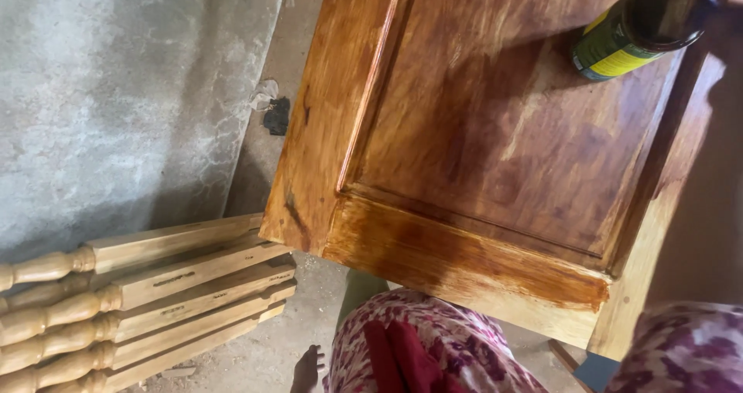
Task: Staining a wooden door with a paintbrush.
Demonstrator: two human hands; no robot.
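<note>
Up at the far corner of the view, the person's right hand (pixel 716 2) meets the rim of an open can (pixel 638 25) of dark liquid. The hand is blurred and cut off by the frame edge, so whether its fingers are closed on the can, on a tool or on nothing cannot be told. The left hand is out of sight. The can stands just below the hand on the panelled wooden door (pixel 495 145), which lies flat and looks wet and glossy with patchy amber stain. Its near rail, well below the hand toward the person's body, is darker and streaked. The forearm runs down from the hand along the door's pale, uncoated edge to a patterned sleeve (pixel 685 350). Far from the hand, on the concrete floor (pixel 116 91), lies a stack of bare turned wooden posts (pixel 147 300), with a bare foot (pixel 308 370) beside them. The likely trouble is the can: a nudge from the hand could tip it and flood the panel. The sleeve or clothing (pixel 418 346) could also brush the wet surface and smear it.
</note>
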